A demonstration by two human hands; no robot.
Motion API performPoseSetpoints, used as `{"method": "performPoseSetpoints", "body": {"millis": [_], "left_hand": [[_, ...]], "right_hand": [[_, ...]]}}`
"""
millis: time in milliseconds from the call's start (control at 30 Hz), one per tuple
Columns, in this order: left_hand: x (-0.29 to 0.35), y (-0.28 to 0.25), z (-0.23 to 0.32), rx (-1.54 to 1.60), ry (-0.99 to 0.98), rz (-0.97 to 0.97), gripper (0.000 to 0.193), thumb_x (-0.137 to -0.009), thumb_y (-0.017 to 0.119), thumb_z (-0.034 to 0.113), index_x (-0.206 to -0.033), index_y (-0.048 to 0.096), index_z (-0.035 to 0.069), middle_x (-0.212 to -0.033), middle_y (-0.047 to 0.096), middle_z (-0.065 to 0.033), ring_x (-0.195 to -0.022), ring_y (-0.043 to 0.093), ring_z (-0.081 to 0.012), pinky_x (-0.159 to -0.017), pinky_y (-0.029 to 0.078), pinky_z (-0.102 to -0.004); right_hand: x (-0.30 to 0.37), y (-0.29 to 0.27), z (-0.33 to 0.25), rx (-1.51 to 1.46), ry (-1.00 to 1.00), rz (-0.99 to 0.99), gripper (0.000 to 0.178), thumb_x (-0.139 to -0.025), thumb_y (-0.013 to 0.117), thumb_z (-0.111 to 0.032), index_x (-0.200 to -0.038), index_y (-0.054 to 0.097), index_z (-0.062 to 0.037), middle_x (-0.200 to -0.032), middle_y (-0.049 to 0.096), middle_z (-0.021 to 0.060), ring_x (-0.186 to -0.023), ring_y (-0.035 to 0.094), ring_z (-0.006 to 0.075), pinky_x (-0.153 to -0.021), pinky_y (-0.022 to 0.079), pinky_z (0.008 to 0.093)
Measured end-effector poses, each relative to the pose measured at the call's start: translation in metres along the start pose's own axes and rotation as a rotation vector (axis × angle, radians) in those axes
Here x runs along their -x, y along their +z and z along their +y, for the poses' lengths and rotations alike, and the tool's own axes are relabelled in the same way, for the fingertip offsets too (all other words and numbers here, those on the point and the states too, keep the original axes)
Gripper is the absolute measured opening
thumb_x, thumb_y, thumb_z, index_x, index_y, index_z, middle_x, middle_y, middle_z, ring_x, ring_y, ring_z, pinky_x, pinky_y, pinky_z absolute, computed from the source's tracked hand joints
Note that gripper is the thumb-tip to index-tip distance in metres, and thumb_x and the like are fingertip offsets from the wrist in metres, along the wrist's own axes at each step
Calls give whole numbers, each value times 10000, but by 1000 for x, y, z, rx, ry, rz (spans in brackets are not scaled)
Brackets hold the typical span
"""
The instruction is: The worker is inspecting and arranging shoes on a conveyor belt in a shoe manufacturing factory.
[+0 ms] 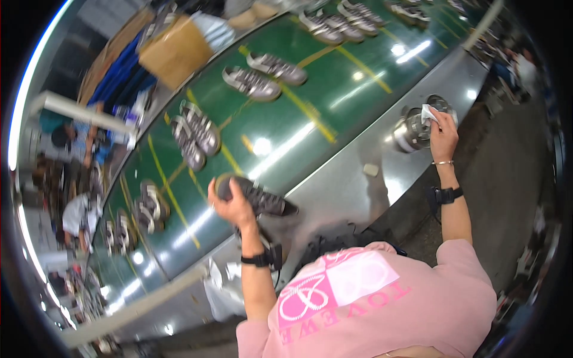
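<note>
My left hand (234,206) grips a dark sneaker (262,198) by one rounded end, with the thumb up over it. The sneaker is tilted above the near edge of the green conveyor belt (286,128). Out to the right, my right hand (443,140) pinches a small white cloth (428,114) between thumb and fingers. That cloth is at the top of a round metal canister (412,132), whose round lid (440,102) stands up beside it. Whether the cloth touches the canister's rim I cannot tell.
Pairs of grey sneakers (253,82) stand along the belt, which has yellow lines. A small pale block (370,170) lies on the metal ledge (340,191). Beyond the belt is a cardboard box (175,52). A white plastic bag (224,292) hangs near my left arm. Other people work at the far left.
</note>
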State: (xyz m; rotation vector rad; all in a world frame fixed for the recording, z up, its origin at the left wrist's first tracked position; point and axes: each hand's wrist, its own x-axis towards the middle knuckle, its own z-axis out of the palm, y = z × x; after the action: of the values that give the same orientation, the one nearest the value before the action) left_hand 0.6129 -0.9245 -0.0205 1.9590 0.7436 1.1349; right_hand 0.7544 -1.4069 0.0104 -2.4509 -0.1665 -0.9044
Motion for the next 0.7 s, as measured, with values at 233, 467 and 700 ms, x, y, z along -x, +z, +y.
{"method": "performPoseSetpoints", "body": {"millis": [233, 467, 700], "left_hand": [[-3, 2, -1, -51, 6, 58, 448, -816, 771, 191, -1208, 606, 52, -1088, 605, -154, -1011, 608, -320, -911, 479, -409], [8, 7, 15, -82, 13, -9, 465, -794, 795, 182, -1209, 611, 80, -1066, 601, -129, -983, 615, -296, -867, 500, -395], [27, 28, 34, -75, 86, -24, 474, -745, 820, 178, -1183, 639, 154, -969, 605, -102, -827, 652, -306, -721, 541, -400]], "right_hand": [[136, 99, -136, -621, -245, -621, 436, -786, 607, 66, -1147, 720, -150, -1093, 648, 150, -1008, 650, 338, -876, 552, 389], [181, 174, -214, -438, -969, -940, 173, -795, 604, -114, -931, 673, -32, -982, 668, 118, -918, 646, 317, -822, 529, 384], [220, 185, -200, -503, -656, -968, 159, -756, 621, -46, -897, 694, -34, -882, 679, 165, -841, 659, 359, -763, 531, 459]]}}
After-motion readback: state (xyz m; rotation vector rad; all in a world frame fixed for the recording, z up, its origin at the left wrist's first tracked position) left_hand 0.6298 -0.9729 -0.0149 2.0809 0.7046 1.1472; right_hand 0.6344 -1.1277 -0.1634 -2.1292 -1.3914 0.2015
